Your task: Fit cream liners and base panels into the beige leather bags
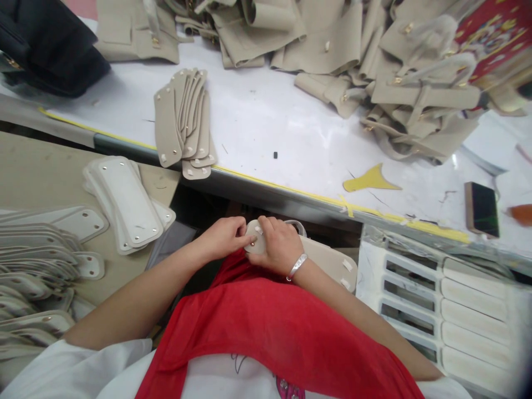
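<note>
A beige leather-like panel (pixel 326 257) with rounded ends, small white tabs and a metal stud lies across my lap, partly hidden under my right hand and forearm. My right hand (pixel 280 244) is closed around it close to its left end, fingers over the top. Curled at that same end, my left hand (pixel 226 237) has its thumb pressed beside the stud; its other fingers are bent and partly hidden. On the table edge ahead lies a fanned stack of similar beige panels (pixel 189 119). White-faced panels (pixel 127 199) rest on the board to the left.
More panels (pixel 37 260) are piled at far left. Beige bag pieces (pixel 291 33) cover the back of the white table (pixel 249 111). A black bag (pixel 45 50) sits back left. Rightward lie a yellow scrap (pixel 369 180), a phone (pixel 481 209) and a slatted white stool (pixel 415 293).
</note>
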Demonstrator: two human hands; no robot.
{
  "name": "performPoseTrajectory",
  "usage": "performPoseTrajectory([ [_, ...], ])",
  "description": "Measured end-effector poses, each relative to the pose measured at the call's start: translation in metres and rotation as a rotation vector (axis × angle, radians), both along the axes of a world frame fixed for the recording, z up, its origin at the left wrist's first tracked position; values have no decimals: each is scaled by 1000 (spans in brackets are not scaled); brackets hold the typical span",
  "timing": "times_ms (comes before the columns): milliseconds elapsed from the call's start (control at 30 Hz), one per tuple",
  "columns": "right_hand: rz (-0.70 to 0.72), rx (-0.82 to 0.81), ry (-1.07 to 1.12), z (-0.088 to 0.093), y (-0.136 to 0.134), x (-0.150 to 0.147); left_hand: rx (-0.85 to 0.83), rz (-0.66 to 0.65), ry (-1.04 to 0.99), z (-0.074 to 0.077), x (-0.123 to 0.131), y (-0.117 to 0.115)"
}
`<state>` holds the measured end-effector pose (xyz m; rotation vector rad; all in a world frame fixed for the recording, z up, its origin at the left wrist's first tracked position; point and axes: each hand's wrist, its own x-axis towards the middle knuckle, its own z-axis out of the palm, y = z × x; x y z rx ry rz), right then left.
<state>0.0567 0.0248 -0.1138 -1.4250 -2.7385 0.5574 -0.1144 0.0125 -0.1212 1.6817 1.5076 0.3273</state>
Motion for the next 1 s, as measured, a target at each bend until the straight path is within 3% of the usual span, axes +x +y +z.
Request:
performPoseTrajectory([
  [100,60,-10,34,1,-2,15,-35,6,-43,-4,1,3],
  [233,55,-12,33,3,-11,63,-64,13,-51,-10,0,7],
  [367,-11,-16,27,3,-21,102,-35,-17,83,-1,1,6],
  [500,-32,-4,54,-1,-24,108,309,-90,373,20,18,-1],
  [600,-39,4,78,-2,-24,106,489,-366,345,20,41,-6],
  [700,-36,11,93,-3,-25,108,514,-591,328,9,62,-6],
  [833,-7,18,88,-3,-27,115,491,-610,375,-1,71,0],
  [1000,-32,34,-4,4,-31,131,487,-606,394,1,71,2],
])
